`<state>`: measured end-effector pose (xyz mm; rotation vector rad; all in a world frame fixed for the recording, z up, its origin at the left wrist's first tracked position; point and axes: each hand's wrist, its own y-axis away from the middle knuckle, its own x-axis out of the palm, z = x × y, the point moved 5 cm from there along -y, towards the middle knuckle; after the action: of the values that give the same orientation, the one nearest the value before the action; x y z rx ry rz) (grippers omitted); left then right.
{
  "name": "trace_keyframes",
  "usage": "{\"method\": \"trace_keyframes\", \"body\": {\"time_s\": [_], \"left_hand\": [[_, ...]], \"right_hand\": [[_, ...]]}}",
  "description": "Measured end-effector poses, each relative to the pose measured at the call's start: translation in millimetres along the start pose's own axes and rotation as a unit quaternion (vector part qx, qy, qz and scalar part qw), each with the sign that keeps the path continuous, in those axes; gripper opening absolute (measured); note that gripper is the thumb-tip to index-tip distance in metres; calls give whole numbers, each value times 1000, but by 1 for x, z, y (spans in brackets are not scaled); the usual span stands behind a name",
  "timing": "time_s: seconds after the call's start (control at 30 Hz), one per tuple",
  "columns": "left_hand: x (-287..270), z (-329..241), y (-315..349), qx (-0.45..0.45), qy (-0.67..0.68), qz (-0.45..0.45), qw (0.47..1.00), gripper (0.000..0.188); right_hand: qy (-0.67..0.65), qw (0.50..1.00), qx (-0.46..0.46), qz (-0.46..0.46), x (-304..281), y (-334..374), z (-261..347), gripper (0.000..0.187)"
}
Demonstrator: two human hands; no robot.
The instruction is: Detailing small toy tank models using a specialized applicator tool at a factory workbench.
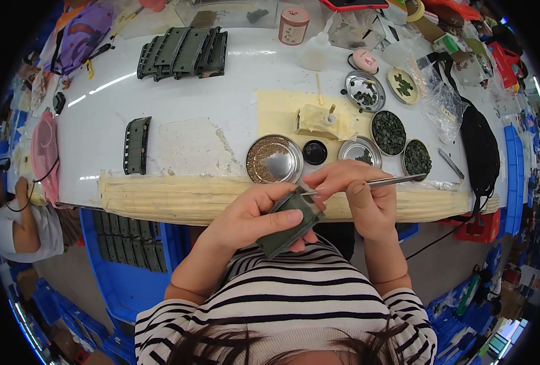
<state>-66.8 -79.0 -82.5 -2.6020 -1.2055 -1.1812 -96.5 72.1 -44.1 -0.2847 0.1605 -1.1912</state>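
My left hand (255,213) is closed round a dark green rectangular panel (282,238) with pale stitched-looking edges, held tilted in front of my chest. Its thumb lies across the panel's face. My right hand (367,198) pinches a pair of metal tweezers (401,179), whose thin tip meets the panel's upper end. Just beyond my hands stand a round tin of brown granules (259,159), a small black pot (315,152) and a tin with a few green bits (349,148).
Tins of dark green chips (389,134) stand at the right, near a metal blade (451,164). A stack of green panels (182,53) lies at the back left; a single panel (137,146) lies nearer. A blue crate (121,292) holds several more below the padded table edge (160,198).
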Motion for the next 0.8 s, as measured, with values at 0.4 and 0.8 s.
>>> {"method": "trace_keyframes", "body": {"time_s": [0.4,0.8], "left_hand": [[2,3,1,-54,-3,90,994,45],[2,3,1,-72,40,118,990,43]], "right_hand": [[-70,992,92,49,-1,8,-9,39],[-71,992,85,63,-2,8,-10,36]]}}
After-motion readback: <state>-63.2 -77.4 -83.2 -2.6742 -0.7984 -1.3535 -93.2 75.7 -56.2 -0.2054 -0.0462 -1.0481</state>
